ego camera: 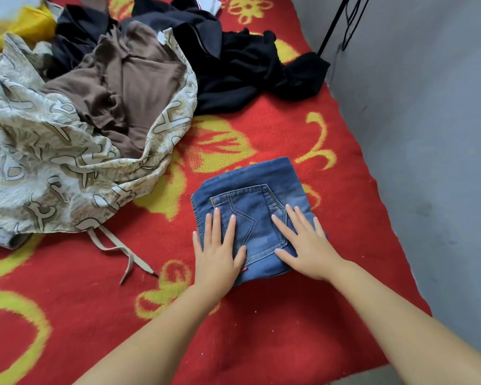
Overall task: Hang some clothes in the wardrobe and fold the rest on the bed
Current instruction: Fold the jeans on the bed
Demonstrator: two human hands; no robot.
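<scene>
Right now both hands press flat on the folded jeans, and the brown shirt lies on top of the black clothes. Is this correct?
Not quite. In the head view the brown shirt lies on the beige patterned cloth, beside the black clothes. The rest holds: left hand and right hand press flat on the folded jeans.

A home bedroom: a bed under a red flowered blanket (clothes heaped on it) beside a plain wall.

Both hands, left hand and right hand, press flat on folded jeans on the bed.
</scene>
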